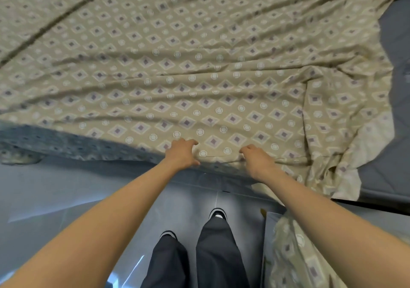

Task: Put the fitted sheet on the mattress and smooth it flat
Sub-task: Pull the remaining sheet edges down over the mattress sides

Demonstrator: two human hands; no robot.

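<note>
A tan fitted sheet (199,70) with a purple diamond and white circle pattern lies spread over most of the mattress, wrinkled with long folds. Its right end is bunched up with the pale underside showing. The grey mattress (395,50) is bare at the right. My left hand (183,153) and my right hand (257,159) both grip the sheet's near edge at the mattress side, fingers curled into the fabric, about a hand's width apart.
I stand on a glossy grey tiled floor (55,194), my dark trousers and shoes (218,213) close to the bed. A matching patterned cloth (297,254) lies on something at the lower right. The sheet's edge hangs down the mattress side at the left.
</note>
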